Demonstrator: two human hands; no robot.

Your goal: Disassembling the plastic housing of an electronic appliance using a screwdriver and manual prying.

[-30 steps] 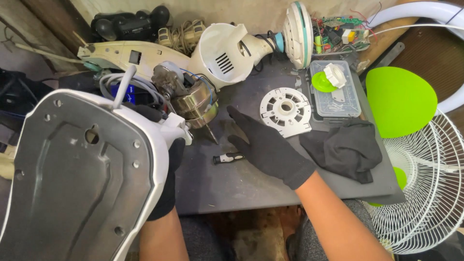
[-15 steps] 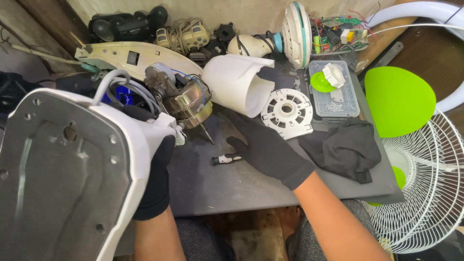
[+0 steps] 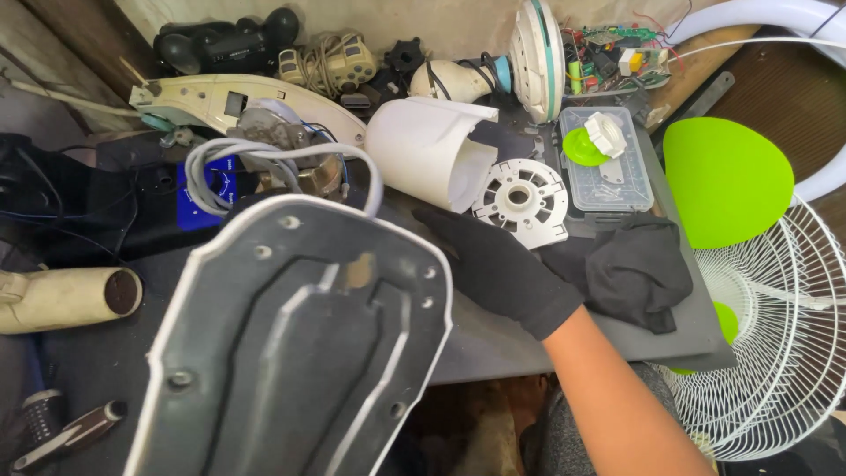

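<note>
Grey and edged in white, the fan base plate (image 3: 300, 344) fills the near left of my view, underside up, with screw holes and raised ribs showing. It hides my left hand completely, so I cannot tell how those fingers sit. A white cable (image 3: 264, 157) loops out from behind its far edge.

My right hand (image 3: 493, 264), in a black glove, lies just right of the plate on the grey work board (image 3: 493, 339). Its fingers point left toward the plate and look stretched out and closed on nothing, though the tips vanish at the plate's edge.

Just far of that hand lies a white motor housing shell (image 3: 427, 150) on its side, and to its right a round white slotted disc (image 3: 522, 201), touching or nearly touching the shell. A crumpled black cloth (image 3: 630, 269) sits right of my wrist.

Beyond the disc is a clear plastic box (image 3: 604, 172) with its lid shut; small pale parts show faintly inside, too blurred to name. On its lid rest a white ribbed knob (image 3: 605, 134) and a small green disc (image 3: 582, 148). At the far right lies a green fan blade (image 3: 727, 181), with a white wire fan guard (image 3: 775, 353) near of it.
</note>
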